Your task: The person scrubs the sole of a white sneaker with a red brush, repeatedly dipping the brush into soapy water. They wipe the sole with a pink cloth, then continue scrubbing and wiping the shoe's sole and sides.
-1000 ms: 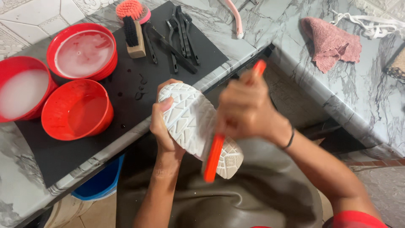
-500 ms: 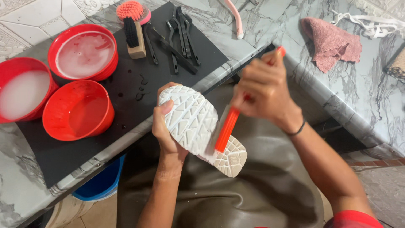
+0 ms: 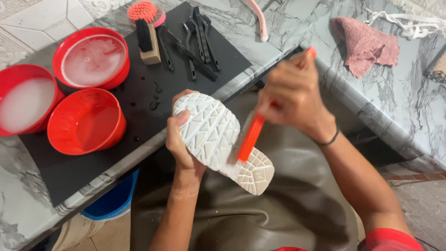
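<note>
A white shoe [image 3: 213, 135] is turned sole up over my lap, its patterned tread facing me and its tan heel patch toward me. My left hand [image 3: 179, 144] grips it from the left side, thumb on the sole. My right hand [image 3: 295, 100] is closed around an orange-handled brush [image 3: 251, 137], whose head lies against the sole near its middle, blurred by motion.
A black mat [image 3: 153, 100] on the marble counter holds three red bowls [image 3: 86, 123], two with cloudy liquid, a wooden brush [image 3: 146, 39], an orange round brush [image 3: 144, 10] and several black tools [image 3: 197, 39]. A pink cloth [image 3: 367, 44] lies right. A blue bucket [image 3: 114, 202] sits below.
My right hand and the orange brush have slid up and to the right along the sole, from the heel area toward the middle. The left hand keeps the shoe in place.
</note>
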